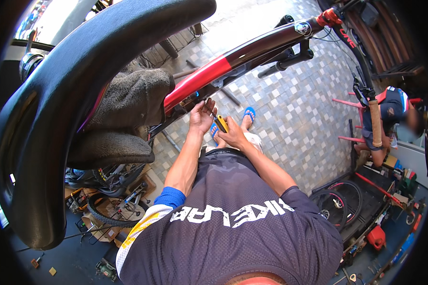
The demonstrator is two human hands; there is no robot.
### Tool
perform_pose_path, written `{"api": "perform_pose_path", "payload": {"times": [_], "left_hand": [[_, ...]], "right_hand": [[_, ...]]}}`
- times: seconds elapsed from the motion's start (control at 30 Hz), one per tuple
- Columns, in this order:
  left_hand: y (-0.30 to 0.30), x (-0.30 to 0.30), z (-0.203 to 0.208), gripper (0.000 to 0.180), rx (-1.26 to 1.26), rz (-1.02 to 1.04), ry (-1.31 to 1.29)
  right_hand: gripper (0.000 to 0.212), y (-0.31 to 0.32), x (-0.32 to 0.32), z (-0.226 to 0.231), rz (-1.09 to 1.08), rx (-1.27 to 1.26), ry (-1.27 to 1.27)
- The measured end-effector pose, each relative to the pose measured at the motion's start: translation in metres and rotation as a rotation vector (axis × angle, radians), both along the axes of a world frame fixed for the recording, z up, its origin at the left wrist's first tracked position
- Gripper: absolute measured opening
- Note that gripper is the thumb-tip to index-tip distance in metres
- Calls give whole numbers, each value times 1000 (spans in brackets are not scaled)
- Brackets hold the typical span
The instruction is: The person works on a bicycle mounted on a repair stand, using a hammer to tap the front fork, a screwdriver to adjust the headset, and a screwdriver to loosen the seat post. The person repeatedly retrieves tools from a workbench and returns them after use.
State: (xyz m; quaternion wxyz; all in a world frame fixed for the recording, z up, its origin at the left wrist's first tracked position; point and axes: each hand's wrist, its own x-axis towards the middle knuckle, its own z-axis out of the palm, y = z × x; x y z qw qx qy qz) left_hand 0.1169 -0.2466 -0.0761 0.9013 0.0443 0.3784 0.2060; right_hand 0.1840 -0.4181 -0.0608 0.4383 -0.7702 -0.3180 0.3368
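My right hand [234,135] is closed around the yellow and black handle of a hand tool [221,124], which looks like a folding hex key set. A thin dark shaft runs from it toward my left hand [202,117]. That hand is palm up, its fingers loosely bent and apart beside the shaft; whether they touch it is hard to see. Just beyond both hands is a red and black bicycle frame [195,84], slanting up to the right. A black saddle [57,90] looms large at the left, and a grey cloth [133,97] is draped beside it.
Brown-gripped handlebars [375,123] reach in at the right, near a seated person [390,114]. Bicycle wheels [342,204] lie by a dark bench at the lower right. Another bike and tools sit at the lower left. The floor is checkered tile [290,109].
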Motion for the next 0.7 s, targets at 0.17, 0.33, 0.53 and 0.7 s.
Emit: {"api": "perform_pose_path", "payload": {"times": [0.17,0.33,0.53,0.7], "left_hand": [[-7,9,2,19,-163,157,-26],[-11,12,0,9,-257,265,-94],[-21,29,-4,8,-230,403,-95],[-35,26,-7,16,-127,447,-52]], "right_hand": [[47,-28,15,28,44,-32,21],[49,-64,45,23,57,-143,-27],[48,-84,99,45,135,-138,19],[45,-71,165,106,405,-110,173]]}}
